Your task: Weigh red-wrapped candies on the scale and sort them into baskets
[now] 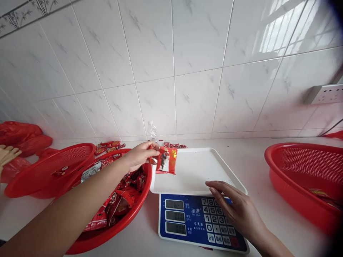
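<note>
My left hand [143,155] pinches the edge of a small red packet [168,160] with a picture and yellow lettering on it. The packet hangs over the left part of a white weighing tray [198,171]. This tray belongs to a digital scale [197,221] with a blue panel, number keys and three small displays. Above the keypad and the tray's front edge hovers my right hand [233,203], its fingers stretched out and nothing in them. Below my left forearm, a red basket [146,200] holds many red packets [118,207], partly hidden by the arm.
Another red basket [75,157] stands at the far left, near red plastic bags [21,137] and another person's hand [8,155]. A third red basket [297,178] is at the right. A clear bottle [152,131] and loose packets [108,146] lie by the tiled wall.
</note>
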Motion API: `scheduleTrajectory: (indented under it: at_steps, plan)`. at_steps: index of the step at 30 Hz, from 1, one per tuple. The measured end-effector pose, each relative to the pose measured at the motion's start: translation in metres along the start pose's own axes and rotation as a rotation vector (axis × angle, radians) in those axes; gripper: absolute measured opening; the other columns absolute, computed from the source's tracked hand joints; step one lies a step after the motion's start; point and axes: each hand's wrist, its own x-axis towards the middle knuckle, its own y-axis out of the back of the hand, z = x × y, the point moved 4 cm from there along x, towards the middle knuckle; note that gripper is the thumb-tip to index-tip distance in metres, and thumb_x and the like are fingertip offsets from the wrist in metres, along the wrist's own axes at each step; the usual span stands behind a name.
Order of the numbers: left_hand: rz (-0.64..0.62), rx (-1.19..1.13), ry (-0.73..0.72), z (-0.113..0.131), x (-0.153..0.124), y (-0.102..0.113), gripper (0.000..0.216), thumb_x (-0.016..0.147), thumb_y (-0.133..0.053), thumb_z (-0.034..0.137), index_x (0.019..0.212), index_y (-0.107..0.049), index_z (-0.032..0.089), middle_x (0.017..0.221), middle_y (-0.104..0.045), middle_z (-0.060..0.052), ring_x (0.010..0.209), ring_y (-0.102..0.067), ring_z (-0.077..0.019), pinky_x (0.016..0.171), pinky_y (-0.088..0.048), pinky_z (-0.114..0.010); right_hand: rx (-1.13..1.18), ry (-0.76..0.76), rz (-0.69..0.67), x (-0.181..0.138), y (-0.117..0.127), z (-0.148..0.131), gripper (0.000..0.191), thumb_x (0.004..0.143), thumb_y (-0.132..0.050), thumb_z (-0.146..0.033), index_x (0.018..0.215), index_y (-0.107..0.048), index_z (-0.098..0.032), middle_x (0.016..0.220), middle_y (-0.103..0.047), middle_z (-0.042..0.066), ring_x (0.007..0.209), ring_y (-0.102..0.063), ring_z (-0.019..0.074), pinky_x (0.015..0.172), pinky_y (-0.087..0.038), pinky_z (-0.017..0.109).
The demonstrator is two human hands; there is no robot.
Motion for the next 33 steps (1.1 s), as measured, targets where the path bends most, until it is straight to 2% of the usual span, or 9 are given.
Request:
scheduleTrajectory:
  at_steps: [8, 12, 15, 18, 23, 25, 28, 30, 33]
  plan:
    - [0.009, 0.465, 0.052, -0.028, 0.014, -0.022, 0.03, 0.07, -0.062, 0.031, 0.097, -0.052, 0.02, 0.083, -0.054, 0.0, 0.068, -0.054, -0.0127, 0.055, -0.045, -0.023, -0.01, -0.003, -0.003, 0.001, 0.0, 0.0, 0.023, 0.092, -0.044, -0.033, 0.096, -0.064, -0.023, 0.089, -0.072, 0.003, 0.08, -0.069, 0.0167, 0.066, -0.058, 0.026]
    - [-0.06, 0.565, 0.099, -0.036, 0.012, -0.032, 0.039, 0.069, -0.061, 0.025, 0.107, -0.052, 0.021, 0.099, -0.06, -0.003, 0.082, -0.059, -0.0169, 0.065, -0.048, -0.026, -0.006, 0.003, -0.003, 0.0, -0.001, 0.001, 0.023, 0.092, -0.044, -0.032, 0.097, -0.064, -0.023, 0.09, -0.072, 0.004, 0.081, -0.069, 0.017, 0.067, -0.058, 0.026]
    - [-0.113, 0.593, 0.083, -0.036, 0.011, -0.038, 0.051, 0.071, -0.06, 0.022, 0.12, -0.049, 0.02, 0.115, -0.058, -0.009, 0.099, -0.059, -0.0207, 0.081, -0.047, -0.03, -0.007, 0.004, -0.001, -0.001, -0.001, 0.001, 0.023, 0.092, -0.044, -0.032, 0.098, -0.064, -0.023, 0.091, -0.071, 0.004, 0.081, -0.069, 0.0169, 0.067, -0.058, 0.026]
    - [-0.105, 0.652, 0.019, -0.033, 0.01, -0.039, 0.044, 0.073, -0.059, 0.018, 0.117, -0.054, 0.021, 0.123, -0.056, -0.009, 0.11, -0.054, -0.0229, 0.09, -0.044, -0.033, -0.005, -0.003, -0.006, -0.001, 0.0, 0.001, 0.023, 0.092, -0.044, -0.033, 0.097, -0.064, -0.023, 0.09, -0.072, 0.004, 0.081, -0.069, 0.0171, 0.067, -0.058, 0.027]
    - [-0.215, 0.387, 0.114, -0.032, 0.003, -0.041, 0.036, 0.075, -0.059, 0.02, 0.11, -0.056, 0.016, 0.113, -0.058, -0.01, 0.093, -0.061, -0.0187, 0.079, -0.052, -0.032, -0.006, -0.014, -0.007, 0.0, 0.001, -0.001, 0.025, 0.092, -0.043, -0.034, 0.095, -0.065, -0.023, 0.089, -0.072, 0.004, 0.079, -0.069, 0.0171, 0.065, -0.058, 0.026]
    - [-0.207, 0.308, 0.074, -0.03, 0.004, -0.035, 0.033, 0.076, -0.058, 0.021, 0.109, -0.057, 0.017, 0.115, -0.057, -0.01, 0.093, -0.061, -0.0177, 0.077, -0.052, -0.031, -0.004, -0.021, -0.009, 0.001, 0.001, -0.001, 0.026, 0.092, -0.042, -0.036, 0.095, -0.065, -0.024, 0.089, -0.072, 0.004, 0.079, -0.069, 0.0175, 0.064, -0.058, 0.026]
    - [-0.028, 0.445, -0.018, -0.03, 0.009, -0.003, 0.022, 0.077, -0.053, 0.022, 0.098, -0.058, 0.017, 0.103, -0.062, -0.008, 0.091, -0.06, -0.0184, 0.076, -0.051, -0.032, 0.002, -0.028, -0.008, 0.002, 0.001, -0.001, 0.027, 0.092, -0.041, -0.037, 0.094, -0.065, -0.023, 0.088, -0.072, 0.004, 0.078, -0.069, 0.0177, 0.063, -0.058, 0.027]
    - [0.078, 0.611, 0.001, -0.036, 0.011, 0.026, 0.018, 0.077, -0.05, 0.022, 0.093, -0.057, 0.017, 0.096, -0.064, -0.006, 0.088, -0.061, -0.0185, 0.076, -0.05, -0.031, 0.004, -0.023, -0.006, 0.001, 0.001, -0.001, 0.026, 0.092, -0.042, -0.036, 0.095, -0.065, -0.023, 0.088, -0.072, 0.004, 0.079, -0.069, 0.0174, 0.064, -0.058, 0.026]
    - [0.094, 0.802, 0.111, -0.053, 0.008, 0.062, 0.023, 0.071, -0.054, 0.02, 0.093, -0.057, 0.018, 0.098, -0.065, -0.005, 0.093, -0.061, -0.0211, 0.082, -0.048, -0.032, 0.001, -0.019, -0.011, 0.001, -0.001, 0.0, 0.026, 0.091, -0.043, -0.036, 0.095, -0.065, -0.023, 0.09, -0.072, 0.004, 0.08, -0.069, 0.0178, 0.065, -0.058, 0.027]
